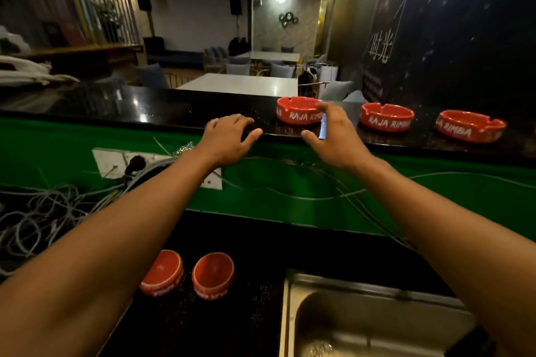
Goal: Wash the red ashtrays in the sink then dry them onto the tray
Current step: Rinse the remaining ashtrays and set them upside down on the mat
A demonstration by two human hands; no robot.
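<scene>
- Both hands reach forward with fingers spread, holding nothing: left hand (pixel 229 136) rests on the desk (pixel 162 109) edge, right hand (pixel 333 136) hovers just before the nearest ashtray (pixel 300 110).
- Best grip: thumb and fingers across its rim, lift level, carry to the sink (pixel 362 319) below.

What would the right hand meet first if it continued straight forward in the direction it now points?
Most likely the nearest red ashtray on the black bar top. The right hand is open with its fingertips already at that ashtray's right side; whether they touch is unclear. The other ashtrays stand further right, out of line.
</scene>
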